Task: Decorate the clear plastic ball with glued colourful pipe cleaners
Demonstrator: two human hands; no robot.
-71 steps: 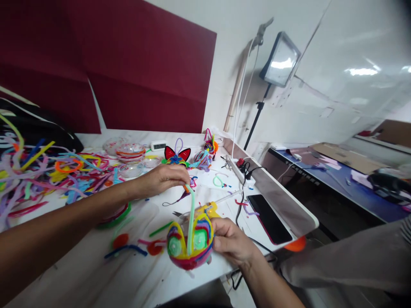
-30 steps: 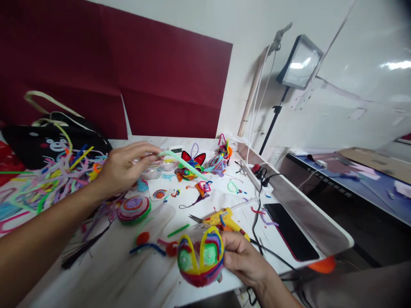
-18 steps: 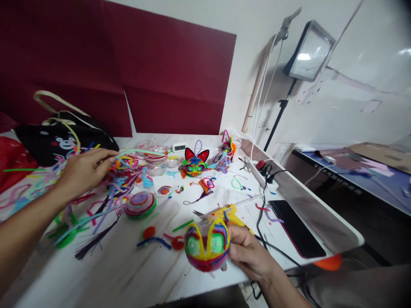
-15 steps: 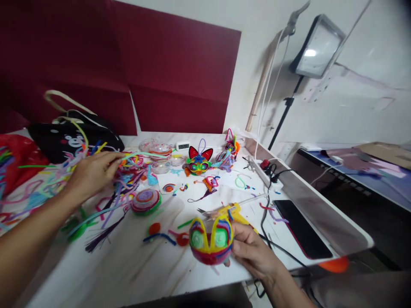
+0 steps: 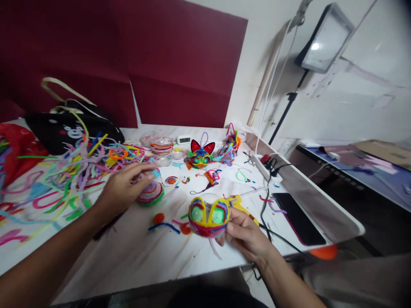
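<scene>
My right hand grips a small bowl-shaped pipe-cleaner face by its right side, above the front of the table. The face has green eyes, yellow outlines and a red lower part. My left hand hovers with its fingers loosely bent and apart, and nothing shows in them. It partly covers a round pipe-cleaner dome in purple, red and green. Behind the held face lies a yellow glue gun, partly hidden. Orange discs and a blue pipe-cleaner strip lie to the face's left.
A heap of loose pipe cleaners spreads over the table's left, before a black bag. Farther back stand a finished cat-eared face and clear plastic shells. On the right are a phone, a power strip and a black cable.
My left hand has left the pipe-cleaner heap and moved right and toward me, beside the round dome; the light green pipe cleaner no longer shows by it. My right hand still holds the face.
</scene>
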